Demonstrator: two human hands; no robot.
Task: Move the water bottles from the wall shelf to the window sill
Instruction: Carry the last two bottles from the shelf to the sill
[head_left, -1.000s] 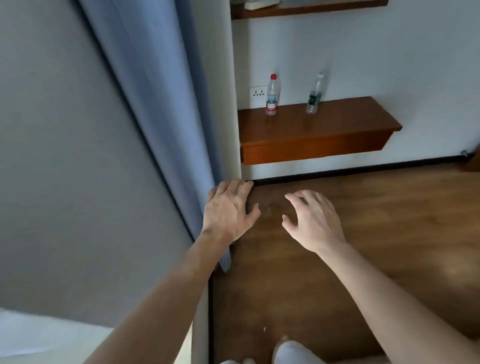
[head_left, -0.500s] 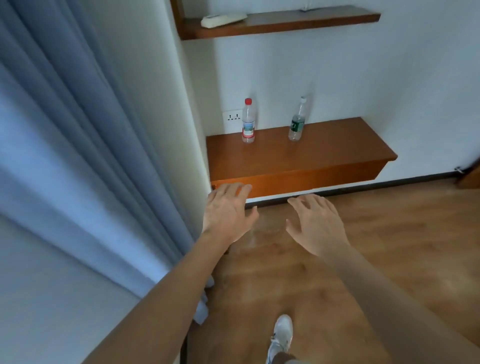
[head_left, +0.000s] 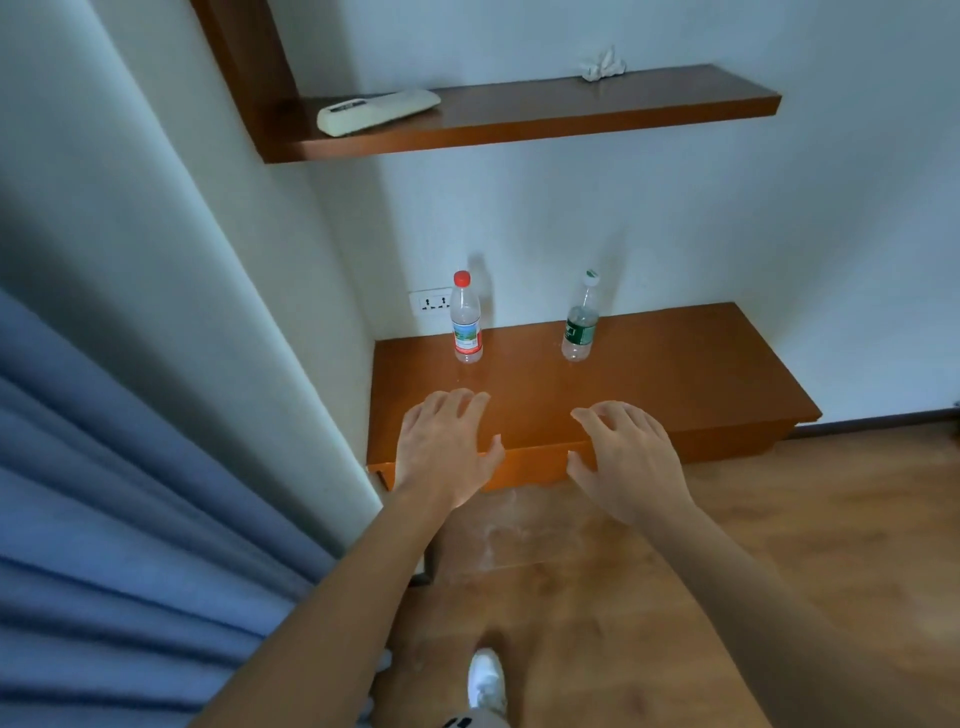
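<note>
Both hands now sit over the front edge of the lower wall shelf, where half a second earlier they hung short of it above the floor; the bottles also loom nearer in the head view. The left hand is spread, fingers loosely bent, holding nothing; the right hand is the same, palm down and empty. Neither touches a bottle yet.

The red-capped bottle stands upright near the back of the shelf, just in front of a wall socket; the green-labelled bottle stands upright to its right, well apart from it; each lies roughly ahead of one hand. The window sill is not in view; a blue curtain hangs at the left.

Both bottles look like thin clear plastic with caps on; how much water they hold I cannot tell, so weight is uncertain, though probably light enough for one hand each. Thin walls likely give under a hard squeeze and the plastic may be slick; the labelled mid-body looks the best place to wrap fingers around, keeping each upright.

An upper shelf carries a white remote.
</note>
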